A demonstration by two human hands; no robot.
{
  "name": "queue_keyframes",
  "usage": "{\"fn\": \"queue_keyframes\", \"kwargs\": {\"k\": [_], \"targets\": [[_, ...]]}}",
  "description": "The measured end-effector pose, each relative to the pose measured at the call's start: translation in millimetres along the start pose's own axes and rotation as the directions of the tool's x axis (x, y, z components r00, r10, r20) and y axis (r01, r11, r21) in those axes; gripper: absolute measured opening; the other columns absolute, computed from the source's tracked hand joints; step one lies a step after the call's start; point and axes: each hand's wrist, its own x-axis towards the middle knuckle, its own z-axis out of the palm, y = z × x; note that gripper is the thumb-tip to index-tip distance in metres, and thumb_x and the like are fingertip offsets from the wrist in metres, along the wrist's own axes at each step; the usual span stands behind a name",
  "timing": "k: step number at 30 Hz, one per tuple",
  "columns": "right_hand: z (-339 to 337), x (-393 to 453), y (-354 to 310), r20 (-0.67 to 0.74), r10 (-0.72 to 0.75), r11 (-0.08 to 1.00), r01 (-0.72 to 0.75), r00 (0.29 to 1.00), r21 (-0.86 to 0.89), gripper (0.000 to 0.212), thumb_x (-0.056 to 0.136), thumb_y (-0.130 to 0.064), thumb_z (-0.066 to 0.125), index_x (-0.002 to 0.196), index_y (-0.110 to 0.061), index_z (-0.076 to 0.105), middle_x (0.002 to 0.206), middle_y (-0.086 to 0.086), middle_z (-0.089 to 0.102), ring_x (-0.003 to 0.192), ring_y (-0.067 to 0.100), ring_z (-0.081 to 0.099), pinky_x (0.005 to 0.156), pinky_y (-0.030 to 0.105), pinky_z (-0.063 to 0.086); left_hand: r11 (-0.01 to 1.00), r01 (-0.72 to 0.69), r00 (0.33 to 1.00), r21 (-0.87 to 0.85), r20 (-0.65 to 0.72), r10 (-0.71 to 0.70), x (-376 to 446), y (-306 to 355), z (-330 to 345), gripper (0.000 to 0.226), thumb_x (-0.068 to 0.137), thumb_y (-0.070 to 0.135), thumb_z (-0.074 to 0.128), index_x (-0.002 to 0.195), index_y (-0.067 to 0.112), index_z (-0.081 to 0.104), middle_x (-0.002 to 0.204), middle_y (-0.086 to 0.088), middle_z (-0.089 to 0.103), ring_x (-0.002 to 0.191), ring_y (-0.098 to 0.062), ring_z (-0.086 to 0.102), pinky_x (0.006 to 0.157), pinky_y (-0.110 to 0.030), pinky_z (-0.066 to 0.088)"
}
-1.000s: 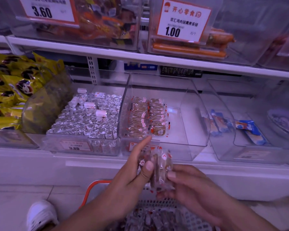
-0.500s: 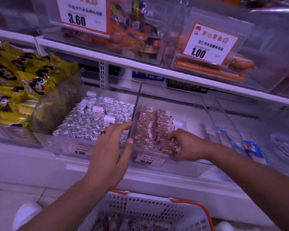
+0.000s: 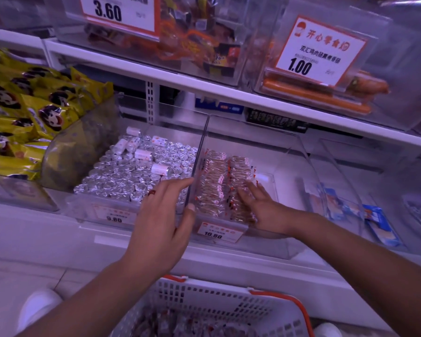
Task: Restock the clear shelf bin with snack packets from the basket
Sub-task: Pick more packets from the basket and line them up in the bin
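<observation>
Shelf bin [image 3: 289, 166] | right fingers [image 3: 252, 190] flat on packets [image 3: 214, 186] | left hand [image 3: 165, 215] at wall

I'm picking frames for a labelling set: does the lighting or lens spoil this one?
Head view: purple colour cast throughout; wide-angle bending of the shelf edge; glare on the clear bin walls; left hand, right hand and price tag sharp; basket soft near the bottom edge.
</observation>
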Motion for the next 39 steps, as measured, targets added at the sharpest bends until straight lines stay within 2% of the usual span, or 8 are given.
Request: {"fn": "queue_keyframes", "kwargs": {"k": [3, 9, 14, 19, 24, 27, 35, 39], "targets": [[0.4, 5.5, -0.9, -0.079, -0.043, 0.994, 0.034, 0.996, -0.105, 0.093, 0.093, -0.043, 0.056, 0.156, -0.012, -0.005, 0.163, 0.014, -0.012, 0.150, 0.034, -0.016, 0.123, 0.046, 0.001, 1.000, 0.008, 1.000, -0.002, 0.007, -0.008, -0.1, 0.3, 0.7, 0.043, 0.094, 0.025, 0.051, 0.137, 0.022, 0.050, 0.128, 0.005, 0.054, 0.116, -0.016, 0.051, 0.094, -0.041, 0.042], [-4.8, 13.1, -6.7, -0.031, -0.094, 0.981, 0.088, 0.995, -0.175, 0.089, 0.094, -0.025, 0.053, 0.155, -0.007, -0.008, 0.163, 0.014, -0.012, 0.152, 0.029, -0.003, 0.121, 0.048, 0.018, 1.000, 0.013, 1.000, -0.005, 0.016, -0.013, -1.1, -2.1, 0.4, 0.045, 0.094, 0.024, 0.048, 0.138, 0.025, 0.048, 0.129, 0.006, 0.053, 0.115, -0.016, 0.051, 0.093, -0.042, 0.043], [-4.9, 5.4, 2.5, -0.062, -0.077, 0.985, 0.066, 0.995, -0.161, 0.103, 0.089, -0.043, 0.062, 0.155, -0.010, -0.010, 0.164, 0.009, -0.009, 0.152, 0.028, -0.007, 0.118, 0.048, 0.027, 1.000, 0.001, 1.000, -0.002, 0.021, -0.001, -2.5, -2.9, -1.4, 0.045, 0.094, 0.025, 0.048, 0.139, 0.029, 0.046, 0.127, 0.013, 0.050, 0.115, -0.011, 0.049, 0.090, -0.036, 0.040], [1.4, -0.1, 9.7, -0.008, -0.017, 0.998, 0.017, 1.000, -0.058, 0.122, 0.079, -0.062, 0.067, 0.155, -0.010, -0.013, 0.163, 0.012, -0.017, 0.151, 0.030, -0.013, 0.123, 0.038, 0.008, 1.000, -0.009, 1.000, -0.006, 0.013, 0.009, -3.8, -2.9, -1.4, 0.045, 0.094, 0.024, 0.049, 0.139, 0.027, 0.046, 0.126, 0.018, 0.047, 0.116, -0.009, 0.048, 0.092, -0.036, 0.040], [6.5, 11.0, 4.6, -0.044, -0.038, 0.995, 0.034, 0.998, -0.095, 0.086, 0.097, -0.014, 0.051, 0.153, -0.004, -0.013, 0.160, 0.018, -0.023, 0.148, 0.033, -0.022, 0.121, 0.036, -0.003, 1.000, 0.000, 1.000, -0.009, 0.002, 0.000, -4.0, -1.5, 0.3, 0.045, 0.093, 0.022, 0.050, 0.138, 0.026, 0.047, 0.128, 0.013, 0.050, 0.119, -0.012, 0.049, 0.095, -0.040, 0.043], [9.8, 17.3, 3.0, 0.023, -0.029, 0.996, 0.031, 0.999, -0.084, 0.073, 0.099, -0.003, 0.032, 0.151, -0.003, -0.019, 0.158, 0.016, -0.029, 0.148, 0.030, -0.023, 0.123, 0.038, -0.004, 1.000, 0.001, 1.000, -0.004, -0.001, -0.001, -4.1, -1.7, 1.7, 0.046, 0.092, 0.020, 0.050, 0.138, 0.023, 0.048, 0.130, 0.008, 0.053, 0.120, -0.014, 0.050, 0.097, -0.045, 0.043], [8.1, 14.0, -1.7, 0.077, -0.031, 0.970, 0.049, 0.997, -0.240, 0.084, 0.101, -0.038, 0.034, 0.148, -0.005, -0.027, 0.156, 0.013, -0.035, 0.146, 0.027, -0.029, 0.118, 0.040, -0.014, 0.999, -0.015, 1.000, 0.038, -0.015, 0.015, -5.7, -1.5, 5.2, 0.049, 0.090, 0.020, 0.052, 0.139, 0.023, 0.046, 0.131, 0.007, 0.054, 0.121, -0.016, 0.050, 0.098, -0.044, 0.041], [2.5, 10.8, -6.7, 0.073, -0.073, 0.963, 0.090, 0.995, -0.256, 0.086, 0.102, -0.039, 0.036, 0.148, -0.004, -0.027, 0.157, 0.014, -0.032, 0.147, 0.027, -0.027, 0.122, 0.040, -0.012, 0.999, -0.009, 1.000, 0.053, -0.008, 0.010, -6.1, -2.5, 6.0, 0.051, 0.089, 0.021, 0.052, 0.140, 0.025, 0.045, 0.132, 0.008, 0.053, 0.122, -0.015, 0.050, 0.096, -0.038, 0.037]]}}
